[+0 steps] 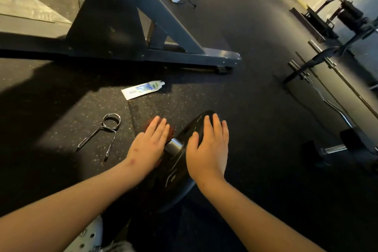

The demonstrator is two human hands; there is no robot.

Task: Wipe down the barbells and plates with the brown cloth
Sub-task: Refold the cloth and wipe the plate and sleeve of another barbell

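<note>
One black plate (180, 161) stands on edge on the rubber floor (255, 129), mounted on one bar end (173, 145) whose steel sleeve protrudes toward the left. Two bare hands are on it. The right hand (208, 149) lies flat against the plate's far face, fingers extended, gripping nothing. The left hand (149, 145) is flat too, fingers straight, pressing one brown cloth (170, 131) against the plate's near face beside the sleeve; only a reddish fringe of the cloth shows past the fingers. One spring collar (102, 132) lies on the floor left of the hands, apart from them. One white tube (142, 90) lies beyond it, near the frame's foot (223, 57). One curl bar (335, 108) and one dumbbell (335, 147) lie to the right. One white shoe (88, 237) shows at the bottom edge.
</note>
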